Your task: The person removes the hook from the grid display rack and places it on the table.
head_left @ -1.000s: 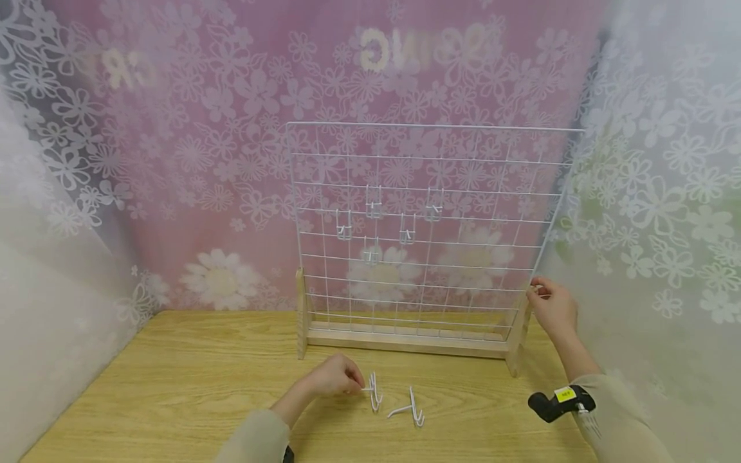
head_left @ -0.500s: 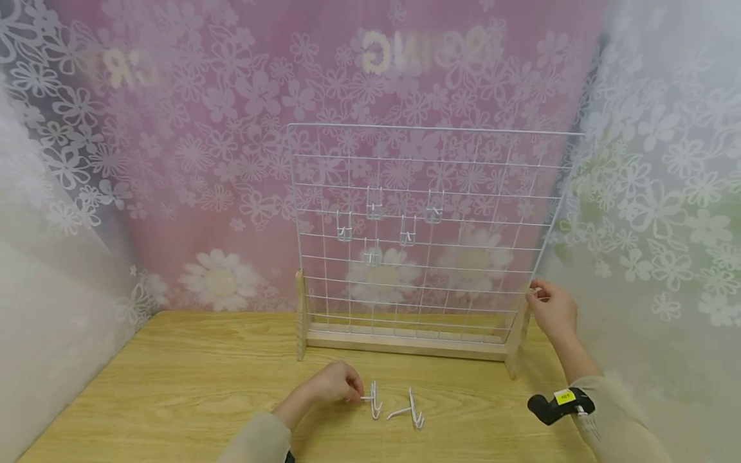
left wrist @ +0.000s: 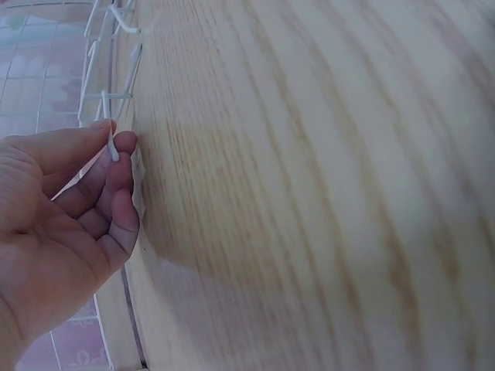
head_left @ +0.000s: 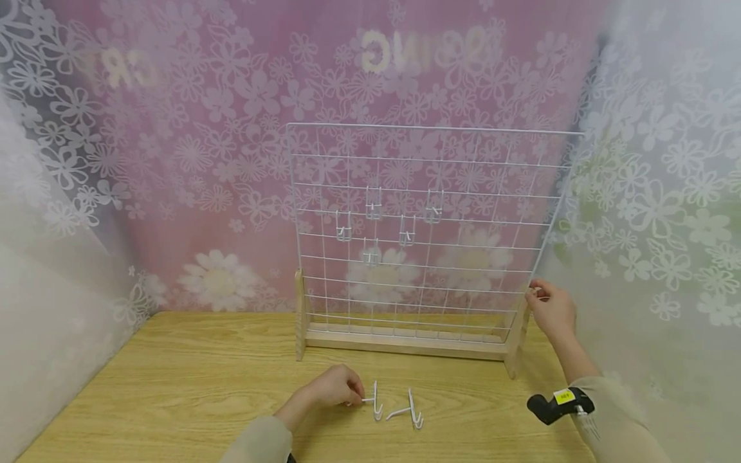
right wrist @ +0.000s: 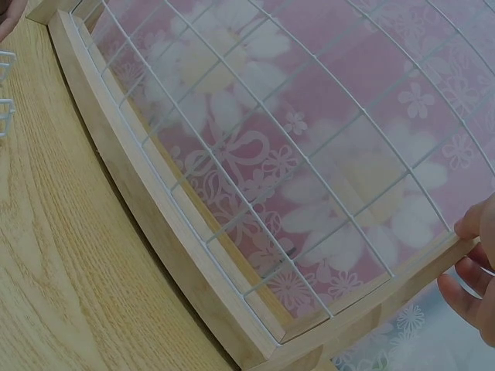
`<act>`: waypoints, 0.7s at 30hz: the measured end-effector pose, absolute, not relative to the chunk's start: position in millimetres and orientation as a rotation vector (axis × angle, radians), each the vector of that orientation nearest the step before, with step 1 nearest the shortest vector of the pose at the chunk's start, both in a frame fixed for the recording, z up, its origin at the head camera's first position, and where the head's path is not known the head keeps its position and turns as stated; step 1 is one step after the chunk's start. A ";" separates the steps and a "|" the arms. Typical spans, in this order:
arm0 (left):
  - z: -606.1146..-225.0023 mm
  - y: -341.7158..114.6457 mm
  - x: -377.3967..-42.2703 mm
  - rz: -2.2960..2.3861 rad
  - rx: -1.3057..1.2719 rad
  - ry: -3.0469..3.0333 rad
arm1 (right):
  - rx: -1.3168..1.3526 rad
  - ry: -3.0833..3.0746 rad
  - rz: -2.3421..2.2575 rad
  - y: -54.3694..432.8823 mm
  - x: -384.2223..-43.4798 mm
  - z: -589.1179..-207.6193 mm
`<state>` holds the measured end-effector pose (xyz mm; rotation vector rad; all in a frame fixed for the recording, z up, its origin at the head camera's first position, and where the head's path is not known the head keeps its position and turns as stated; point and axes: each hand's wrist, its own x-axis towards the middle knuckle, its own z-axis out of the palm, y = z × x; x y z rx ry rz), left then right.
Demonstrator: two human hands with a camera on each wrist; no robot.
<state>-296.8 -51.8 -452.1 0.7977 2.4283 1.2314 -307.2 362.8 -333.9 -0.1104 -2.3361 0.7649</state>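
My left hand (head_left: 338, 386) is low over the table, thumb and forefinger pinching the prong of a white wire hook (head_left: 376, 402). In the left wrist view that prong (left wrist: 113, 147) pokes out between the fingertips. A second white hook (head_left: 413, 409) lies on the wood just to the right. A white wire grid rack (head_left: 463, 257) stands upright behind them, with several hooks of the same kind (head_left: 407, 236) hanging near its middle. My right hand (head_left: 554, 310) grips the upper end of the rack's right wooden upright (right wrist: 402, 297), thumb in front and fingers behind.
The wood-grain table (head_left: 191, 386) spreads out under everything. A wooden base bar (head_left: 405, 342) and a left upright (head_left: 300, 315) support the grid. Pink floral cloth (head_left: 220, 161) hangs behind, and pale floral curtains (head_left: 666, 225) close in the sides.
My left hand has come slightly nearer to me with the hook, which has turned a little and appears narrower. The right hand stays on the upright.
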 end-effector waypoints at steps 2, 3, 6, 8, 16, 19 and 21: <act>-451.5 -52.1 -296.4 1.237 0.799 2.425 | -0.106 -2.336 0.767 362.4 -307.0 -333.0; -451.3 -52.4 -296.3 1.237 0.802 2.423 | -0.104 -2.337 0.768 362.1 -306.6 -332.5; -450.8 -52.8 -296.0 1.230 0.813 2.451 | -0.106 -2.340 0.773 361.4 -305.8 -331.3; -450.3 -53.3 -296.2 1.223 0.821 2.484 | -0.112 -2.341 0.778 361.1 -305.4 -331.3; -441.8 -59.0 -296.1 1.284 0.792 2.530 | -0.111 -2.340 0.773 361.8 -306.5 -332.2; -439.2 -61.9 -297.6 1.289 0.780 2.531 | -0.112 -2.344 0.778 361.9 -306.1 -332.2; -437.3 -63.2 -299.0 1.304 0.773 2.514 | -0.115 -2.348 0.787 361.8 -305.6 -332.0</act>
